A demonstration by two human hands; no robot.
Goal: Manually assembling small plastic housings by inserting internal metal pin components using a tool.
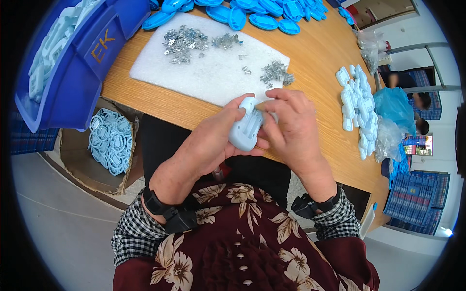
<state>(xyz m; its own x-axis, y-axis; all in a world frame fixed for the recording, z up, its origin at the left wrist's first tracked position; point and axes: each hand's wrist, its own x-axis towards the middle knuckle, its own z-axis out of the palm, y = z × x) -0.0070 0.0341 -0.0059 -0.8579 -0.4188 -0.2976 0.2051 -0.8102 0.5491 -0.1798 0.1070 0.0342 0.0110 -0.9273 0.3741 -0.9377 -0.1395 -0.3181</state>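
Observation:
A pale blue plastic housing [242,134], rounded and with a hollow inner side facing up, is held over the table's near edge. My left hand [209,133] wraps round it from the left, thumb along its upper rim. The fingers of my right hand [294,122] are pinched together at the housing's upper inner end. Whatever sits between those fingertips is too small and covered to make out. Just beyond both hands lies a white foam sheet [213,72] with small metal pieces on it: a heap [183,42], a smaller one [226,40] and another at the right [275,73].
Bright blue oval shells [263,21] crowd the table's far side. Pale blue housings [358,106] are piled at the right, near plastic bags [394,107]. A blue bin [83,68] stands at the left, above a cardboard box [90,170] of pale blue rings. People [422,100] are farther off.

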